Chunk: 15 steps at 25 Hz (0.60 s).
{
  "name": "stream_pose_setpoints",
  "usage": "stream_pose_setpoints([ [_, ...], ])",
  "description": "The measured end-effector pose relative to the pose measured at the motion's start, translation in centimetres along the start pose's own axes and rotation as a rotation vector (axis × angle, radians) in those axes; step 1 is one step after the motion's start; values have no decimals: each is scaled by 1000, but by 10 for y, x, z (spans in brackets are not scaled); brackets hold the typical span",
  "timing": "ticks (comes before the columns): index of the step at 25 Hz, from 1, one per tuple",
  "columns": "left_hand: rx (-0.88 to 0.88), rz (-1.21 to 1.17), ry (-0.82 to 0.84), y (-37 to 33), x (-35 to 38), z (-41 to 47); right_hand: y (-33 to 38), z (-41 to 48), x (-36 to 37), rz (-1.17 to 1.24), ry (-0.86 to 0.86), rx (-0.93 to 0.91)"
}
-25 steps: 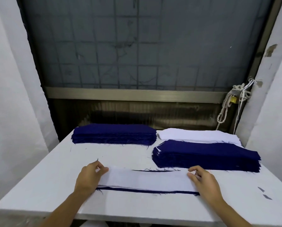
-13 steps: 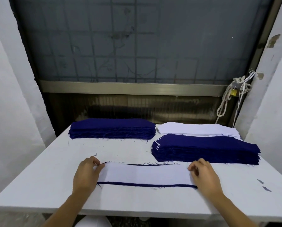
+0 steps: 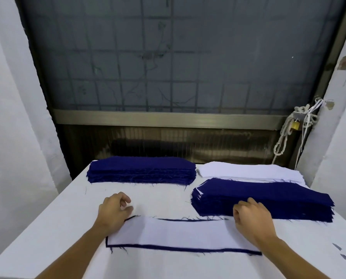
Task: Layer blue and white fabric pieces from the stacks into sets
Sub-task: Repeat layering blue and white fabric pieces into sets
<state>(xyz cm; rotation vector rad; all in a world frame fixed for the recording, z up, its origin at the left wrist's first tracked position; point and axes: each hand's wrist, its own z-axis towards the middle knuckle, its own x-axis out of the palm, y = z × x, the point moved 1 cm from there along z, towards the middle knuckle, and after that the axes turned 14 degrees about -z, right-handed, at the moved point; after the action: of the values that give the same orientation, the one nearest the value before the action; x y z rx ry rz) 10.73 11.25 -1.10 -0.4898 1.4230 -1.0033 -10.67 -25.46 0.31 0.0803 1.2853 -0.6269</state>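
Both hands have lifted off the ends of the layered set since half a second ago: left hand (image 3: 115, 211) now loosely curled over bare table (image 3: 47, 228) just past the set's left end, holding nothing; right hand (image 3: 252, 220) curled at the near edge of the right-hand blue stack (image 3: 268, 196), fingers touching it, whether gripping a piece cannot be told. White piece (image 3: 178, 232) lies flat on blue piece (image 3: 168, 248), front centre. Far blue stack (image 3: 142, 170) back left, white stack (image 3: 248, 171) back right.
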Motion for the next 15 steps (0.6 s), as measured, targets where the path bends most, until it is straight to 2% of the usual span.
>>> stream_pose_setpoints([
  [3,84,1,-63,-19,-3,44,16,34,-15,125,-68,16],
  [6,113,86,-104,-38,-2,91,36,73,-26,260,-59,9],
  [10,45,189,-90,-51,2,152,66,122,-26,389,-40,23],
  [13,-40,290,-36,-43,10,179,83,148,-19,396,-48,-7],
  [15,-67,267,-53,-36,18,191,92,163,-13,383,-63,-27],
])
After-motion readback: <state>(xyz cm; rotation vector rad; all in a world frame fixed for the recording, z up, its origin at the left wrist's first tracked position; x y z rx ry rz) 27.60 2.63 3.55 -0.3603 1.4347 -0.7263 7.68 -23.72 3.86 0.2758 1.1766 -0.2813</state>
